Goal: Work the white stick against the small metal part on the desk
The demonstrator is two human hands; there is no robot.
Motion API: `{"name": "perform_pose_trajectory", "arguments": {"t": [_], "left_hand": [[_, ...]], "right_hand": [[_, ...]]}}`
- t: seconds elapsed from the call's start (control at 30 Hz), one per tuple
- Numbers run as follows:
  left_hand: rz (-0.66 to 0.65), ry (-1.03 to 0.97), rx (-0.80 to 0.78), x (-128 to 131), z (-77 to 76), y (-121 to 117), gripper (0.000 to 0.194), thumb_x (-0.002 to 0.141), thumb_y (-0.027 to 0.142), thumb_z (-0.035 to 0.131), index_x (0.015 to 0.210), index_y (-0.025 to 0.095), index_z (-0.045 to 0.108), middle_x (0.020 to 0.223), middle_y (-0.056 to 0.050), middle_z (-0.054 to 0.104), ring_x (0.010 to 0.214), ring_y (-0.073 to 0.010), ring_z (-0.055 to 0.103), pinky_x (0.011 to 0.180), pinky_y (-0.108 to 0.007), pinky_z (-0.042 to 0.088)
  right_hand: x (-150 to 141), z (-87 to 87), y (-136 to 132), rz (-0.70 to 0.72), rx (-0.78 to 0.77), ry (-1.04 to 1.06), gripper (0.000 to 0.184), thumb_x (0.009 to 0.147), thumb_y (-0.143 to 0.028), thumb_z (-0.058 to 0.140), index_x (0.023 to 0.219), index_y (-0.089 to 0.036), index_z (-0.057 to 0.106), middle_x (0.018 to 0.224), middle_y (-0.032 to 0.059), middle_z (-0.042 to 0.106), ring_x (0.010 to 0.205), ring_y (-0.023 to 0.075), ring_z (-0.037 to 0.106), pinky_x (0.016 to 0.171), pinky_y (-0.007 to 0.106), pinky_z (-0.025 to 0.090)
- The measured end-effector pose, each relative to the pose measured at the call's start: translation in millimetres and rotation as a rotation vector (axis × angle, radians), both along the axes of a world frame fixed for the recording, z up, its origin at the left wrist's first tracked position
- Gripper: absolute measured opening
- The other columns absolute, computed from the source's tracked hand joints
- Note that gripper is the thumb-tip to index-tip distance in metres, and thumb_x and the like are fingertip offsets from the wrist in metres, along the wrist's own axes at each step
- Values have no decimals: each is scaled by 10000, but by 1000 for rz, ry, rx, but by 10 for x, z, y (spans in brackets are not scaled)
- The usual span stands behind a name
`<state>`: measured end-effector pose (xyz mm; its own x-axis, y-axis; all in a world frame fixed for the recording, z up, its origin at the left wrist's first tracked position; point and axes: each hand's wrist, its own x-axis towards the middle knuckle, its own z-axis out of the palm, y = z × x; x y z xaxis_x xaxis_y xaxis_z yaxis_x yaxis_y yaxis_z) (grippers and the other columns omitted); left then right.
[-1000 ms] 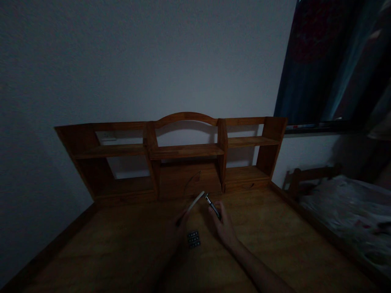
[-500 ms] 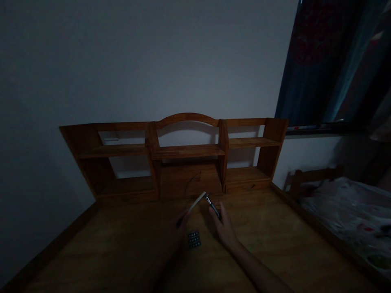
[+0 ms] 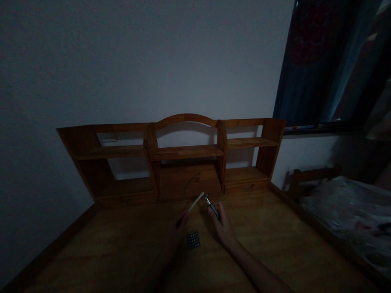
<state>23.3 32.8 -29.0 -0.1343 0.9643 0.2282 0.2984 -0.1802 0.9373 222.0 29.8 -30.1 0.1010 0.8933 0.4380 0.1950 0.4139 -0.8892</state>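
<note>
In the head view, my left hand (image 3: pixel 180 226) is closed around the lower end of a thin, pale, slightly curved strip (image 3: pixel 196 202). A dark bit shows at its fingers, too dim to make out. My right hand (image 3: pixel 224 226) grips a slim black-and-silver tool (image 3: pixel 213 206), its shiny tip pointing up and to the left. That tip is right by the strip's upper end; whether they touch I cannot tell. Between my forearms, a small dark pack (image 3: pixel 193 240) with rows of little light marks lies on the wooden desktop (image 3: pixel 259 228).
A wooden shelf unit (image 3: pixel 186 152) stands along the desk's back edge against the wall. Raised wooden edging (image 3: pixel 305 215) borders the desk at right. Beyond it lies a heap under clear plastic (image 3: pixel 342 207), below a dark curtained window (image 3: pixel 317 81). The room is dim.
The tool's tip has come slightly closer to the upper end of the pale strip. Both hands keep their grips. The view has shifted a little.
</note>
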Motion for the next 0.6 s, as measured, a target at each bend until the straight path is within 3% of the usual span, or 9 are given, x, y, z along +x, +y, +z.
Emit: {"name": "perform_pose_trajectory", "arguments": {"t": [0.17,0.37,0.6], "left_hand": [[-37,-41,16,-31,-46,32,463,840,543,586,1102,193,741,1134,-111,737,1067,-323,685,978,-508,519],[-22,20,-34,-24,0,8,455,856,545,563,1104,207,739,1135,-84,740,1085,-312,677,1000,-492,505],[-49,0,37,-37,-41,18,420,868,521,579,1099,212,747,1118,-113,742,1073,-326,682,989,-498,510]], "right_hand": [[1,10,-2,26,14,2,337,941,-542,497,1026,-224,572,926,31,679,867,212,636,803,313,491],[4,3,3,23,4,-7,300,948,-513,508,1018,-226,561,928,25,670,858,204,630,798,301,474],[12,-2,8,38,4,-5,266,963,-479,499,1037,-227,543,950,25,658,891,211,627,824,310,465]]}}
